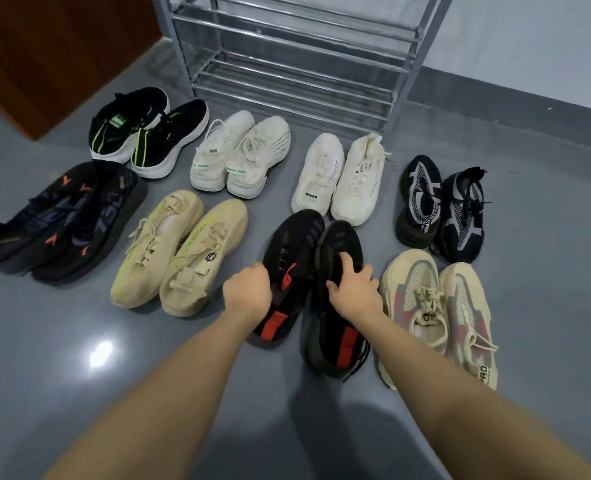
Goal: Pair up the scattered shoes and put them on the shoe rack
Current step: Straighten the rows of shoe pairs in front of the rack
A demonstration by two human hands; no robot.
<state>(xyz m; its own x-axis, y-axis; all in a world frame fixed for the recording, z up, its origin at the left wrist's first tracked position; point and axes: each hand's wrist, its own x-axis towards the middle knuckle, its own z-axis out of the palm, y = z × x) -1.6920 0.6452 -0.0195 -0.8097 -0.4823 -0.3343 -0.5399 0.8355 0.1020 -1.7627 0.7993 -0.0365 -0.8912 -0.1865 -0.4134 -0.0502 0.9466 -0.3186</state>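
Reaching down to the grey floor point(62, 341), both hands work the black-and-red pair: the left hand point(247, 289) has its fingers curled into the collar of the left black-and-red sneaker point(292, 258), gripping it, while the right hand point(354, 287) curls its fingers and thumb round the opening of the right black-and-red sneaker point(335, 327). These two shoes lie side by side, touching, toes pointing towards the metal shoe rack point(287, 64), whose shelves stand against the wall beyond the shoes. Around them sit other pairs, each already side by side: beige sneakers point(179, 251) to the left, cream-and-pink sneakers point(439, 317) just right, white sneakers point(339, 174) ahead, off-white green-tabbed sneakers point(238, 154), black-and-green sneakers point(148, 133), black-and-orange sneakers point(65, 220) far left, and black-and-grey knit sneakers point(443, 209) far right.
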